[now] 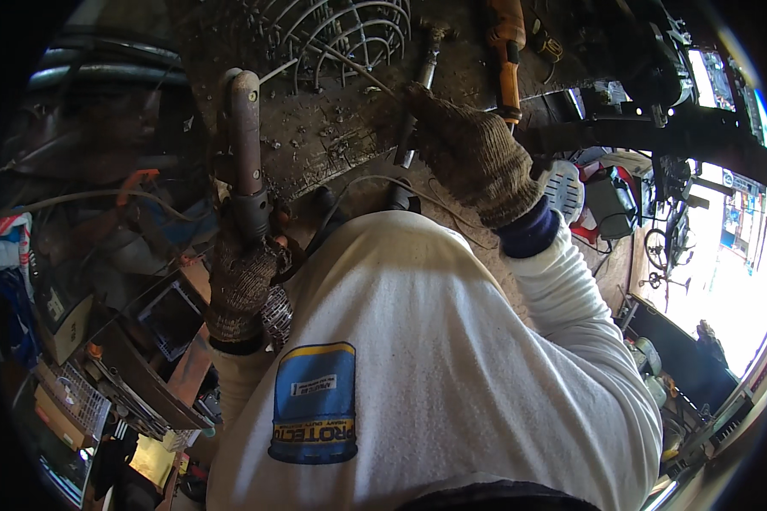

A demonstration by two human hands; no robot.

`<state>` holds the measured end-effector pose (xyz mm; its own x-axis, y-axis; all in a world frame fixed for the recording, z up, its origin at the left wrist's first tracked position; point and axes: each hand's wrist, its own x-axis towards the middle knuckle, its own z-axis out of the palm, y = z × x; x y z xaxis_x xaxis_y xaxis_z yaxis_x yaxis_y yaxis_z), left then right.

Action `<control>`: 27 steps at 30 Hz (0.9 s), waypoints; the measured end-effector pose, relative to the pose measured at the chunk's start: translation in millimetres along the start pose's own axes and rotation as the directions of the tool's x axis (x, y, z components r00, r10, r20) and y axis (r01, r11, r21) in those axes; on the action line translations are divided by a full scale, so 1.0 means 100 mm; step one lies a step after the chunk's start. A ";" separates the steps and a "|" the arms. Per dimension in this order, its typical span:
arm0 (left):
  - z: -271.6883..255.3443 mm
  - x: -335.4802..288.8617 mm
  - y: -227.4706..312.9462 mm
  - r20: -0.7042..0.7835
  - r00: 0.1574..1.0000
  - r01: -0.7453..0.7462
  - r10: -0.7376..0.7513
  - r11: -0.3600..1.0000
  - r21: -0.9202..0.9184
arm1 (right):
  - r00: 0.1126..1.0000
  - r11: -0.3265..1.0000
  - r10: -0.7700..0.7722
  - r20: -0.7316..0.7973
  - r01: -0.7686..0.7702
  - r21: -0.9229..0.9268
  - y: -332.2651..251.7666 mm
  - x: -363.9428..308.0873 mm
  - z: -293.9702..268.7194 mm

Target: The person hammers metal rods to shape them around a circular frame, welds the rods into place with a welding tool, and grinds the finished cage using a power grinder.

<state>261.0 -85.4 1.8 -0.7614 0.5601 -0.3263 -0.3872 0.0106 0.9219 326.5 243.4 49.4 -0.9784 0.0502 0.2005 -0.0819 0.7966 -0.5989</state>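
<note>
Gloves cover both hands: the left hand (240, 285) is clamped round the handle of a rusty power tool (245, 145) standing upright over the worktop (332, 136), while the right hand (469, 153) closes loosely on a thin wire (362, 75) near a wire guard (341, 34). Holding the tool firmly and the wire taut seems wise. Crates (175, 317) at left hold clutter I cannot make out.

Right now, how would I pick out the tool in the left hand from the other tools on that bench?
Start at the dirty workbench ahead of the white-shirted person. At its left edge the gloved left hand grips a power tool standing upright. Unlike the orange tool and the hammer lying flat farther right, it is rusty brown, with a long rounded body.
</note>
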 end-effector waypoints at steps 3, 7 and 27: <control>0.07 -0.02 0.09 -0.025 0.999 0.028 -0.026 0.994 0.105 | 0.999 0.997 -0.044 0.003 0.045 -0.055 0.08 -0.02 0.03; 0.15 -0.05 0.06 -0.026 0.999 0.024 -0.024 1.000 -0.001 | 0.998 0.996 -0.051 0.036 0.054 -0.070 0.10 -0.01 -0.01; 0.27 -0.01 0.12 0.003 0.999 -0.037 0.039 0.956 -0.292 | 0.972 0.991 0.133 0.195 -0.132 -0.016 -0.25 0.06 -0.32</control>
<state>271.2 -63.0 19.0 -0.7746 0.5623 -0.2894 -0.4941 -0.2525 0.8319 328.4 242.5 90.5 -0.9987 0.0371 -0.0356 0.0511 0.7927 -0.6075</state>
